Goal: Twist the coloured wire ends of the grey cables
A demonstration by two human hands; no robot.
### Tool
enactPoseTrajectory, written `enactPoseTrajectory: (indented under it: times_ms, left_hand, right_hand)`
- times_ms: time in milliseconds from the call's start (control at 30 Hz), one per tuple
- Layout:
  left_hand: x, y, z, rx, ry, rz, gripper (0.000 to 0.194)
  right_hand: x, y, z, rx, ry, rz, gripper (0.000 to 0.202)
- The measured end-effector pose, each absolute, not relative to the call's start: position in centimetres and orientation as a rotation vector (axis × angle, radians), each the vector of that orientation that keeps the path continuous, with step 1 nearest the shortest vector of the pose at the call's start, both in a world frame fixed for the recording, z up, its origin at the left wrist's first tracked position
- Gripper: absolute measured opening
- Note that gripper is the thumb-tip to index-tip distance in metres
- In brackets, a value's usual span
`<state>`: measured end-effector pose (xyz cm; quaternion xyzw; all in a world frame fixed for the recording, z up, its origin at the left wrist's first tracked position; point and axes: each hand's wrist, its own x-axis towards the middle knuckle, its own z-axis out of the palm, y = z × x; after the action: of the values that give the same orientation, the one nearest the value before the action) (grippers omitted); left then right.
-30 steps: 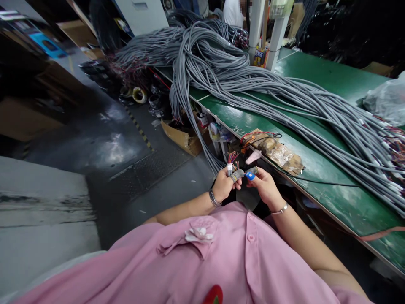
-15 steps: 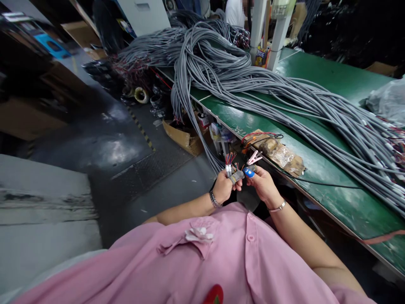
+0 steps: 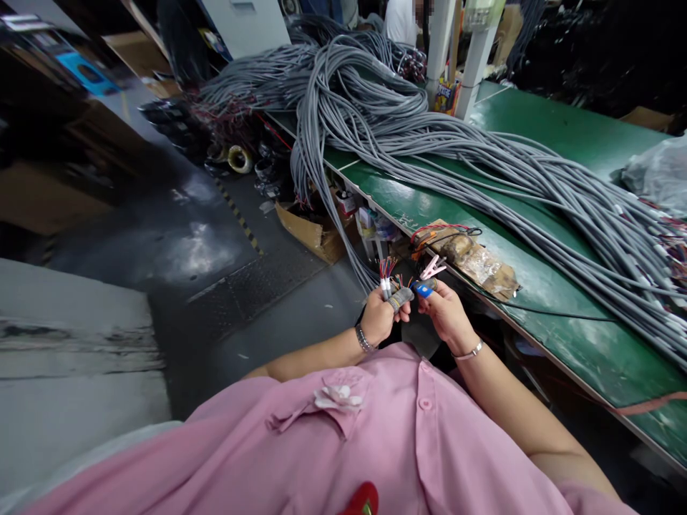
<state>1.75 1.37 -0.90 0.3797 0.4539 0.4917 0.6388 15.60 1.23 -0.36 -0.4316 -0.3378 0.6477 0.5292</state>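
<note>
My left hand (image 3: 380,315) is closed around the ends of several grey cables (image 3: 358,266), a grey cover on its thumb. White-banded cable ends with fanned-out coloured wires (image 3: 387,270) stick up from its grip. My right hand (image 3: 443,307) is closed close beside it, pinching at a small blue piece (image 3: 426,288); whether this is a tool or a thumb cover I cannot make out. A thin orange wire end (image 3: 411,281) shows between the two hands. Just beyond the right hand, a pale pink clip (image 3: 432,267) sits at the bench edge.
Long bundles of grey cable (image 3: 370,121) lie across the green bench (image 3: 542,121) and hang over its edge. A taped cardboard piece (image 3: 477,263) with red and black leads lies near that edge. An open carton (image 3: 311,232) stands on the floor. A person (image 3: 400,21) is at the back.
The right fingers have shifted slightly around the blue piece. The wire ends in my left hand have tilted a little, while both hands stay in nearly the same place.
</note>
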Motion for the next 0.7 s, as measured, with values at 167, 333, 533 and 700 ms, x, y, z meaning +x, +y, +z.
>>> enactPoseTrajectory:
  times_ms: [167,333,533,700]
  left_hand:
    - [1.9,1.1,-1.2,0.896,1.024,1.112,0.039]
    - [1.8,1.2,-1.1,0.879,1.030,1.138,0.037]
    - [1.6,1.5,-0.4,0.799,1.026,1.147,0.034]
    - [1.7,1.6,0.6,0.714,0.892,1.126,0.027]
  right_hand:
    - [15.3,1.4,-0.1,-1.047,-0.854,1.544,0.022]
    - [15.2,1.0,-0.3,-1.066,-0.821,1.508,0.021]
    - [15.7,1.0,-0.7,-0.983,-0.767,1.566,0.022]
    - [17.4,2.6,-1.4,-0.937,-0.538,1.641,0.043]
